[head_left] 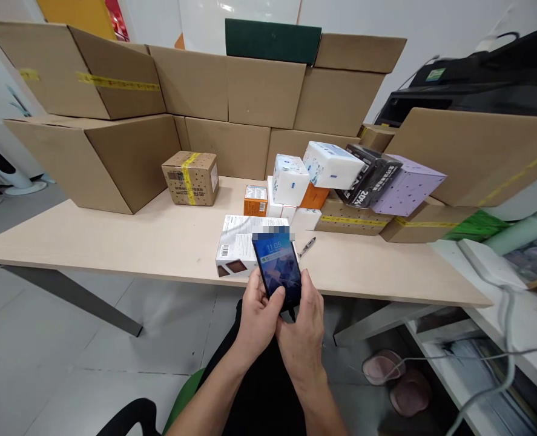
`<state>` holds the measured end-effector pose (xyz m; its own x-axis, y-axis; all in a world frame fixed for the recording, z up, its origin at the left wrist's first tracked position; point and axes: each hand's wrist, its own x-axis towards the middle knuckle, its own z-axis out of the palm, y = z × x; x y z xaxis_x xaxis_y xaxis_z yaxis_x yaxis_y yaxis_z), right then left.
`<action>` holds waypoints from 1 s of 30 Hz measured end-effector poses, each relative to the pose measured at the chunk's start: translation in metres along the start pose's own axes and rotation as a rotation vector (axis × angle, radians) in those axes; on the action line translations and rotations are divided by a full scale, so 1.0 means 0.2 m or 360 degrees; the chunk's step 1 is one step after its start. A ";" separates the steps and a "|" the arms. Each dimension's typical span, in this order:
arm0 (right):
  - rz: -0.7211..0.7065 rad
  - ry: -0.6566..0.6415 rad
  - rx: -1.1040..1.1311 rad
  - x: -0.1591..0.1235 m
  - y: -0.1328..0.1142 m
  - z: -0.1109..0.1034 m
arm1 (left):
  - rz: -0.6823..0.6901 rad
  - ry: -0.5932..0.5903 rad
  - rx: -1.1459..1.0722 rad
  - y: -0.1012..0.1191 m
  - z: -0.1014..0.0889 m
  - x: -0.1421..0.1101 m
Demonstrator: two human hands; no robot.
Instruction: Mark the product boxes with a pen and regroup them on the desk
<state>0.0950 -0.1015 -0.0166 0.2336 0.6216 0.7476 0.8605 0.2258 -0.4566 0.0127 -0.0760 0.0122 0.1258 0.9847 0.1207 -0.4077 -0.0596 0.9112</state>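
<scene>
Phone (268,257) was held up at the near edge of the table (159,242), its lit screen (275,274) turned toward the wearer and 11:05 displayed on it. Its lower left side was clasped by the left hand (258,320), whose thumb was laid over the bottom of the screen; its lower right side was enclosed by the right hand (303,330). Part of a white printed box (230,242) was hidden behind the phone, with a pen (307,247) lying just to the right. Farther back, an orange box (255,201) and white packages (290,181) were grouped, with a black package (370,177) and a lilac box (408,186) piled beside them. A taped dotted carton (202,181) was set apart on the left, and the far side was bordered by large cardboard boxes (266,94).
</scene>
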 end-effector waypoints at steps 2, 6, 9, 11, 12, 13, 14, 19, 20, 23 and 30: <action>-0.0006 0.0003 0.0006 0.00 0.00 0.00 | 0.0001 0.0022 0.0001 0.00 0.00 0.00; -0.0006 -0.0014 0.0002 0.00 0.00 0.00 | -0.0003 0.0002 0.0009 0.01 -0.01 0.00; -0.0015 -0.0012 -0.0004 0.01 0.01 0.00 | -0.0007 -0.0021 0.0011 0.01 -0.01 0.00; -0.0024 -0.0017 -0.0004 0.01 0.01 -0.01 | -0.0018 -0.0063 0.0002 0.00 0.00 0.00; -0.0009 -0.0028 -0.0004 0.01 0.02 -0.01 | -0.0029 -0.0098 -0.0007 0.00 0.00 -0.01; 0.0022 -0.0043 -0.0008 0.01 0.03 -0.03 | -0.0029 -0.0132 -0.0001 0.00 -0.01 -0.01; 0.0068 -0.0057 -0.0021 0.02 0.05 -0.04 | 0.0000 -0.0150 0.0042 -0.01 -0.02 -0.02; 0.0301 -0.0014 -0.0262 0.09 0.22 -0.18 | 0.0956 0.0276 0.1009 0.00 -0.16 -0.02; 0.0353 -0.0032 -0.0332 0.11 0.27 -0.22 | 0.1158 0.0420 0.1211 0.01 -0.19 0.00; 0.0464 -0.0165 -0.0530 0.18 0.43 -0.32 | 0.1267 0.0737 0.1621 0.05 -0.30 0.06; 0.0441 -0.0618 -0.0787 0.30 0.69 -0.41 | 0.0671 0.0341 0.1773 0.10 -0.46 0.16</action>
<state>0.2651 -0.0947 0.0049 0.3751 0.8517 0.3658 0.9195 -0.2918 -0.2636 -0.0757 -0.0308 -0.0014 -0.0244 0.8549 0.5182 0.6351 -0.3871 0.6684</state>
